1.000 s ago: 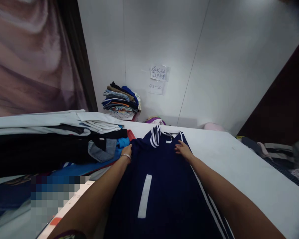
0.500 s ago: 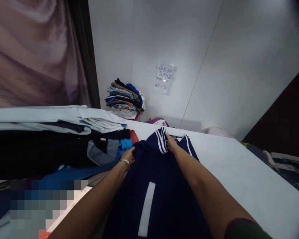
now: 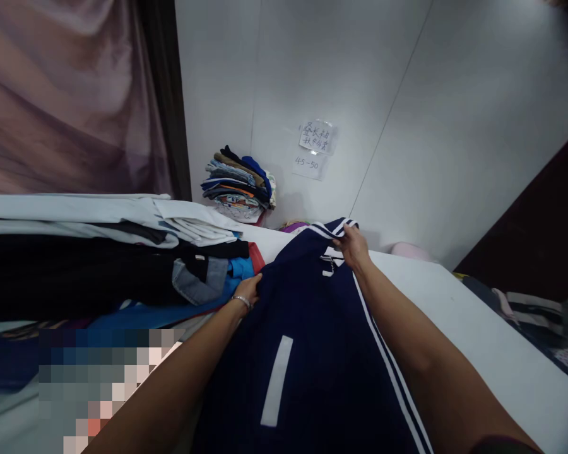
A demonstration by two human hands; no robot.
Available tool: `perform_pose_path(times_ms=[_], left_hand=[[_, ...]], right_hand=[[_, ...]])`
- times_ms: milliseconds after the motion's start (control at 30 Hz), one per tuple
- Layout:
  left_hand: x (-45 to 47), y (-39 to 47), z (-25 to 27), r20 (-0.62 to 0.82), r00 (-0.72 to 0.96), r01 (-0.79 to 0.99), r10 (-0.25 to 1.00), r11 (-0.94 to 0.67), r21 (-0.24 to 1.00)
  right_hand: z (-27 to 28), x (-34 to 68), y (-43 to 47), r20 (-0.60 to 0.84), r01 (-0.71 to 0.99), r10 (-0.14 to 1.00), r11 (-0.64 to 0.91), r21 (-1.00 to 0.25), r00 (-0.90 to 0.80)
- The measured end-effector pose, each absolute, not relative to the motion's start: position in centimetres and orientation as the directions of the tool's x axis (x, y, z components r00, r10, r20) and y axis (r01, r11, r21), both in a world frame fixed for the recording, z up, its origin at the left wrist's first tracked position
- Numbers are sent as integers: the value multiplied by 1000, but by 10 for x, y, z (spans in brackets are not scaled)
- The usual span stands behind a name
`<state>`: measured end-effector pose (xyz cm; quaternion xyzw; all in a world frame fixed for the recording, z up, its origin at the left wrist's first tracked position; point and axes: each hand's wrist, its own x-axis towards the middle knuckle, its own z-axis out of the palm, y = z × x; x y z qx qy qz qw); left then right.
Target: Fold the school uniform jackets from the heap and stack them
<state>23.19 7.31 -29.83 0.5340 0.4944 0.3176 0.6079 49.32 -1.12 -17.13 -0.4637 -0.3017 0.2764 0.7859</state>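
Note:
A navy garment with white stripes lies spread in front of me; it looks like a track jacket. My left hand, with a bracelet at the wrist, grips its left edge. At the striped collar, my right hand pinches the fabric and holds it lifted. A white label and a small chain loop show inside the neck, just below the right hand. A white strip runs along the lower middle of the garment. White double stripes follow its right edge, beside my right forearm.
Piled clothes, white over black, lie along the left. A folded stack stands against the wall under a handwritten paper sign. The white table extends right, with more clothes past its edge.
My right hand has moved right and slightly up, drawing the striped collar with it. The neck now lies opened out with its label visible. My left hand keeps its grip.

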Motion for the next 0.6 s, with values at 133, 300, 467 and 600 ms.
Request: perform_pose_path(times_ms=[133,300,467,600], left_hand=[[228,56,-290,-156,353,250,922,68,966],[192,13,-272,77,429,494,900,-305,814],[141,-37,-265,-85,478,835,875,-422,354],[114,-58,-262,-240,478,867,845,-411,280]], right_hand=[[-166,500,-47,116,-273,678,438,-856,726],[-159,510,-64,131,-247,672,437,-865,729],[-140,518,-60,179,-183,687,419,-889,704],[-125,523,-48,211,-149,660,446,-883,721]])
